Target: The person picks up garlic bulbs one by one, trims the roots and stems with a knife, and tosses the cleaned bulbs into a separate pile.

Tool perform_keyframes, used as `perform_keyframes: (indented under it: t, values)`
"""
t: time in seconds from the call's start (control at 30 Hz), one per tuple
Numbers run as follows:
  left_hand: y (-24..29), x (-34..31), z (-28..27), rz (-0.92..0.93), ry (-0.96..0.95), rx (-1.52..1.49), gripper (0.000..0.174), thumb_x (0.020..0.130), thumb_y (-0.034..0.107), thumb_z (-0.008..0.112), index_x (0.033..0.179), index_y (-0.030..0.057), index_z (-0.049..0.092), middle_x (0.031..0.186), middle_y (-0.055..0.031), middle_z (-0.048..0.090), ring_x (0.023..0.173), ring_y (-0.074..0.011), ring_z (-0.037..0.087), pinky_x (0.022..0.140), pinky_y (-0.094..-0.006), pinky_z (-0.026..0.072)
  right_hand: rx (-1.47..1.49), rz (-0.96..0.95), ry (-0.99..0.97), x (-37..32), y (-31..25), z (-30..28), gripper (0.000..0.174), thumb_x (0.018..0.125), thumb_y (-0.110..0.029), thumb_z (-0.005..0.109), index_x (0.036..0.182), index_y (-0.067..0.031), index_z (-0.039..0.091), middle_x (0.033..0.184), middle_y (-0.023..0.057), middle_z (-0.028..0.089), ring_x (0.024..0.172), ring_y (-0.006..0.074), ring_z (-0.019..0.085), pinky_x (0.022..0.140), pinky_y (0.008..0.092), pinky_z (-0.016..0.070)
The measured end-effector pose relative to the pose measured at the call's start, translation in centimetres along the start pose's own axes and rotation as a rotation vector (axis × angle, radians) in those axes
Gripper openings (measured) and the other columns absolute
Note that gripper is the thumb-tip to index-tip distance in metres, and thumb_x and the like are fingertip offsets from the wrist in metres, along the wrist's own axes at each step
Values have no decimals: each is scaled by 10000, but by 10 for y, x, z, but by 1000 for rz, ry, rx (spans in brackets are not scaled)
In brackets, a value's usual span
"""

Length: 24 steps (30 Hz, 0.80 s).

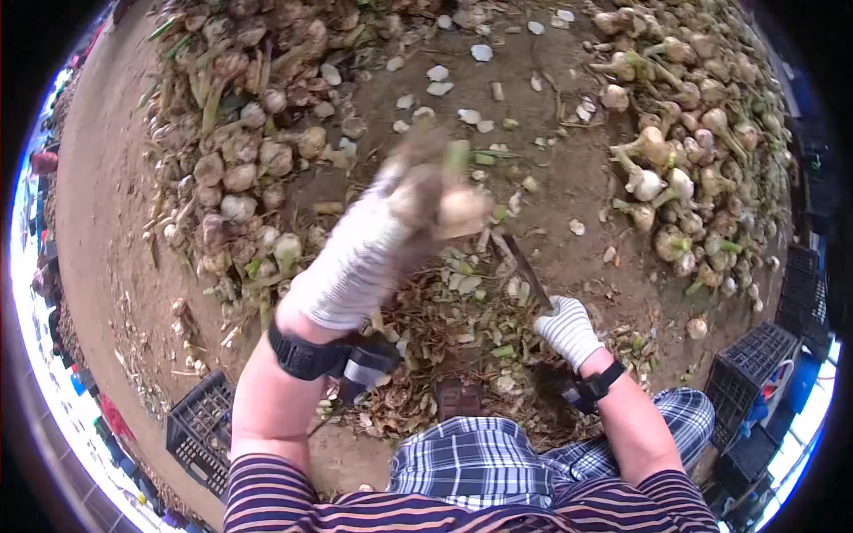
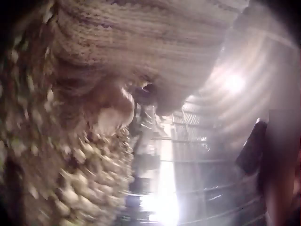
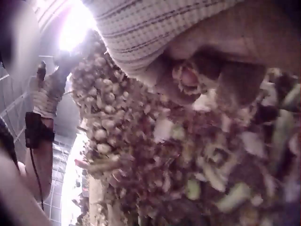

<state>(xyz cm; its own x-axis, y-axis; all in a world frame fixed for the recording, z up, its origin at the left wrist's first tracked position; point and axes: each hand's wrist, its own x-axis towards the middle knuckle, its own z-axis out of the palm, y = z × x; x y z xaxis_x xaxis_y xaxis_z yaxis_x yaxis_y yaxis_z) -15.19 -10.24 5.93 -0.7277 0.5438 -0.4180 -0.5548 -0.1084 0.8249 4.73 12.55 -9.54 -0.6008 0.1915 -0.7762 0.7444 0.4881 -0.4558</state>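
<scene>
My left hand (image 1: 378, 222), in a striped knit glove, is raised over the middle of the ground and blurred by motion. It grips a garlic bulb (image 1: 464, 210) with a short green stalk pointing up. To the right and lower, my gloved right hand (image 1: 569, 330) holds a knife (image 1: 526, 271) by its handle. The long, narrow dark blade slants up and left, its far end just below the bulb in the head view. In the right wrist view the fingers (image 3: 174, 87) curl around the handle, whose round end (image 3: 189, 79) shows.
A large heap of garlic (image 1: 240, 169) lies at the left, and another pile of bulbs (image 1: 702, 142) at the right. Cut stalks and peelings (image 1: 471, 311) litter the soil before my knees. Black crates (image 1: 200, 431) (image 1: 751, 373) stand at both sides.
</scene>
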Motion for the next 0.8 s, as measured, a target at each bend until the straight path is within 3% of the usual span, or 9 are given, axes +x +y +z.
perform_keyframes:
  t: [0.03,0.07,0.2,0.27,0.3,0.47,0.53,0.57,0.8]
  values:
    - [15,-3,23,21,-188,-123,648,889,463,573,1374,73,394,1306,-121,493,1028,-200,609,907,-335,469,72,-32,12,4,-13,3,265,704,-154,580,889,33,613,732,186,639,627,271,589,628,348,477]
    - [11,8,11,282,-385,151,553,893,528,521,1177,56,570,1020,-99,667,947,-169,620,803,-300,470,143,-58,24,3,-30,2,222,699,-139,586,845,28,606,688,162,627,578,242,555,598,327,464]
    - [-13,2,-21,-309,67,1656,675,848,560,534,1275,39,489,804,-180,669,754,-265,668,688,-374,525,25,-153,96,-7,-40,-21,173,695,-156,592,766,2,580,619,99,605,559,200,540,579,329,459]
    - [-67,-15,-59,-770,-74,1751,836,774,593,585,1358,36,368,913,-224,651,759,-295,668,687,-404,526,-56,-117,111,-7,-29,-21,151,683,-152,591,745,-14,587,617,99,603,564,207,549,586,329,463]
    - [-95,-37,-74,-653,-22,1781,821,768,479,644,1380,35,326,1058,-261,605,796,-306,666,701,-407,529,9,-109,152,-5,-17,-13,136,676,-146,584,735,-24,591,619,109,600,563,224,550,587,328,463]
    - [-131,-59,-91,-527,166,1487,728,770,173,678,1386,26,318,1226,-201,554,1045,-279,603,876,-332,497,-147,-292,107,-14,-56,-12,172,681,-191,573,779,-57,618,664,169,610,673,349,614,610,390,496]
    - [-138,-60,-86,-89,217,625,749,801,109,675,1416,19,258,1111,-133,624,1027,-204,606,886,-307,483,-342,-397,110,-33,-89,-26,159,699,-215,574,777,-79,601,669,152,614,652,351,615,578,410,496]
    - [-130,-55,-72,-98,193,346,739,801,45,678,1412,24,263,1205,-92,559,1112,-149,529,948,-294,446,-420,-463,102,-37,-97,-29,148,699,-212,575,766,-82,598,664,151,609,641,349,612,570,416,492]
    - [-88,-40,-30,-45,44,241,852,638,151,851,1288,25,314,1142,-78,581,1031,-154,567,913,-294,475,-545,-683,149,-45,-109,-30,117,670,-198,603,713,-90,588,646,145,587,591,341,593,522,431,465]
